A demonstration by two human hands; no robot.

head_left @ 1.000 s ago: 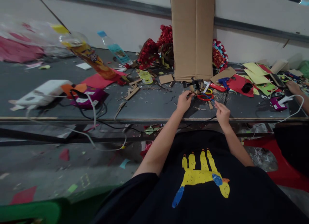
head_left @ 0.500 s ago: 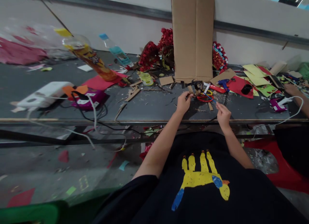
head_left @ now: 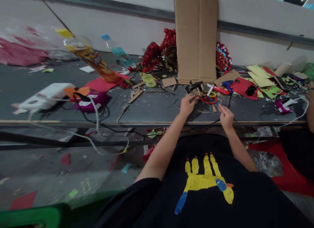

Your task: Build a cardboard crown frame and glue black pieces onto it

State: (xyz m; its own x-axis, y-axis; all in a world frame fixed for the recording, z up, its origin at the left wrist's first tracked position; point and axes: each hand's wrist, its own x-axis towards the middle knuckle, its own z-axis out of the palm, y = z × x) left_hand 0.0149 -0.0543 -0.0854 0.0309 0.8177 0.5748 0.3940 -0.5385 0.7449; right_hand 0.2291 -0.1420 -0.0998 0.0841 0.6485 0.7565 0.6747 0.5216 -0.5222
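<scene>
My left hand [head_left: 187,104] rests on the dark table [head_left: 152,107], its fingers closed in a pinch on a small black and cardboard piece [head_left: 195,88]. My right hand [head_left: 226,116] is closed near the table's front edge and pinches a thin blue stick [head_left: 213,99] that runs up toward the piece. Between the two hands lie red and yellow rings [head_left: 209,98] and small cardboard scraps. A blue glue gun [head_left: 227,85] lies just beyond my right hand.
A tall cardboard sheet [head_left: 196,35] leans on the wall behind the hands. Red flower decorations [head_left: 159,51], coloured papers [head_left: 260,77], a chip can [head_left: 93,59], a water bottle [head_left: 117,51], a white power strip [head_left: 44,95] with cables clutter the table. Another person's arm [head_left: 310,107] shows at the right edge.
My left hand lifted and tilted the small black piece slightly. The other person's hand at the right drew back toward the frame edge. The camera shifted a little.
</scene>
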